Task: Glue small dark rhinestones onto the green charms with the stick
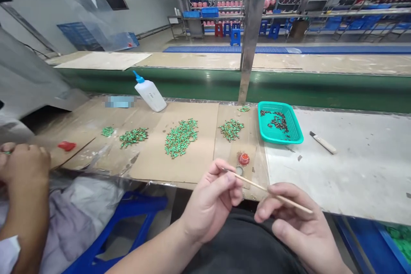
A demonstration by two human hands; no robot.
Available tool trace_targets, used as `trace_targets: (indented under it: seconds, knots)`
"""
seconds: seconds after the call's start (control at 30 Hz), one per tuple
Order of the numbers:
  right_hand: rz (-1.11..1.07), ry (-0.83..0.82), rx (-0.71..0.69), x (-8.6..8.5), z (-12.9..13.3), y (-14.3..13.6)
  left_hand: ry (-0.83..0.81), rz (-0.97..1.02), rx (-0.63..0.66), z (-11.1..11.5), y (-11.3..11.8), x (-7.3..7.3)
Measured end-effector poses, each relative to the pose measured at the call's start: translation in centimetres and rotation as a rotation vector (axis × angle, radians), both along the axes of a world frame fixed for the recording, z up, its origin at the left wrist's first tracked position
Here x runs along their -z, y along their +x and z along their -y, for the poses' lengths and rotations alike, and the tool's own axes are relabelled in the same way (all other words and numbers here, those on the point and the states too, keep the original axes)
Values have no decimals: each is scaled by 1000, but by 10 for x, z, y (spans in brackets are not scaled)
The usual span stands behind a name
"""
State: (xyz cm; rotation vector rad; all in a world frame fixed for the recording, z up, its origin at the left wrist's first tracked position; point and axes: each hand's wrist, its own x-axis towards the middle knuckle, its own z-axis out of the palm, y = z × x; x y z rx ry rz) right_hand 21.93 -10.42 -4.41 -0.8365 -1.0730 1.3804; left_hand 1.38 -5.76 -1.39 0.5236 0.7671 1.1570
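My left hand (218, 199) pinches a thin wooden stick (253, 184) near its dark tip, between thumb and fingers. Toward the stick's other end, my right hand (298, 227) has it between its fingers, with the thumb apart. Just beyond my left hand sit a small open pot of red-orange stuff (244, 158) and a small round lid-like piece (239, 171). Behind them lie a small pile of green and brown pieces (231, 129) and a larger green pile (181, 138) on cardboard (154, 165).
A teal basket (298, 130) holds small dark pieces; a white-handled knife (323, 142) lies to its right. At the left are a white squeeze bottle (150, 94), another green pile (133, 137), a red object (67, 146) and another person's hands (28, 162). A metal post (252, 30) rises behind.
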Motion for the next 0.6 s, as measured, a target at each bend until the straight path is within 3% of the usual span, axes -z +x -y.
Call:
trace_targets:
  seconds: [0.17,0.27,0.37,0.47,0.6]
  knots:
    - [61,206,138,-4,-28,-10,37,-225,104,1,12,8]
    - [44,178,225,3,-49,-2,99,-493,100,-22,-12,16]
    - [-21,64,318,14,-69,22,152,-852,-8,-69,-65,22]
    - [-36,-86,363,25,-84,46,167,-1219,-119,-132,-123,21]
    - [-15,-209,363,39,-90,61,160,-1575,-65,-210,-166,9]
